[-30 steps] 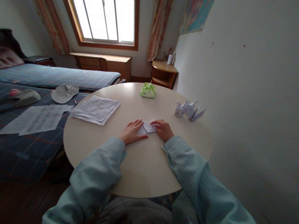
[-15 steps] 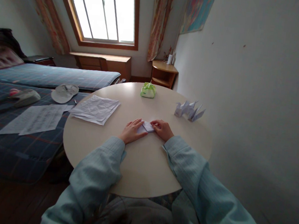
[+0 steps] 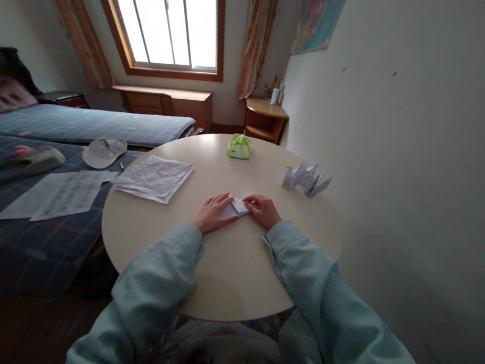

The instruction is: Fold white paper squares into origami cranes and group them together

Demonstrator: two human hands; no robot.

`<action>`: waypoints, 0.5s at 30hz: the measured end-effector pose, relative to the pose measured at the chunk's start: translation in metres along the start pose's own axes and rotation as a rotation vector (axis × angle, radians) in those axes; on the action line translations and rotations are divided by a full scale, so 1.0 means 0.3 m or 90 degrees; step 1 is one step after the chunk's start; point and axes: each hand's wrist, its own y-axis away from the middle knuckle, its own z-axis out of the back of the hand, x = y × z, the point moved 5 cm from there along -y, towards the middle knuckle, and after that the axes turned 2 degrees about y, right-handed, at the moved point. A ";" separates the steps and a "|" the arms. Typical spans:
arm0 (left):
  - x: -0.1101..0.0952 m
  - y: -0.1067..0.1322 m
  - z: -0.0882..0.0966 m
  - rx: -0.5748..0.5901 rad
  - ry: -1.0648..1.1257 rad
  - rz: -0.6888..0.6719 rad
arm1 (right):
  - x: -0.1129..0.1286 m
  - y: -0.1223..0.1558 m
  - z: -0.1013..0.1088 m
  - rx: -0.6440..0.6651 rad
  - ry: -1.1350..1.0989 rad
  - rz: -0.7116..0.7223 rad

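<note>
A small folded piece of white paper lies on the round cream table, between my two hands. My left hand rests flat on the paper's left side, fingers stretched out and thumb along the near edge. At the paper's right corner, my right hand has its thumb and fingertips pinched together on the edge. Its fingers partly cover that corner. Light blue-green sleeves reach both wrists.
Several folded paper cranes stand at the table's right. Crumpled white sheets lie stacked at the left edge. A green tissue pack sits at the back. Printed sheets and a cap lie on the bed beside the table.
</note>
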 end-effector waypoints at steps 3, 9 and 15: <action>0.000 0.000 0.001 -0.005 0.004 0.002 | -0.001 -0.001 -0.001 -0.003 -0.005 0.006; 0.005 -0.004 -0.002 -0.019 0.015 0.003 | -0.003 -0.002 -0.002 -0.001 0.001 0.009; 0.003 -0.003 0.002 -0.014 0.013 0.005 | -0.004 0.000 -0.003 -0.002 0.008 0.010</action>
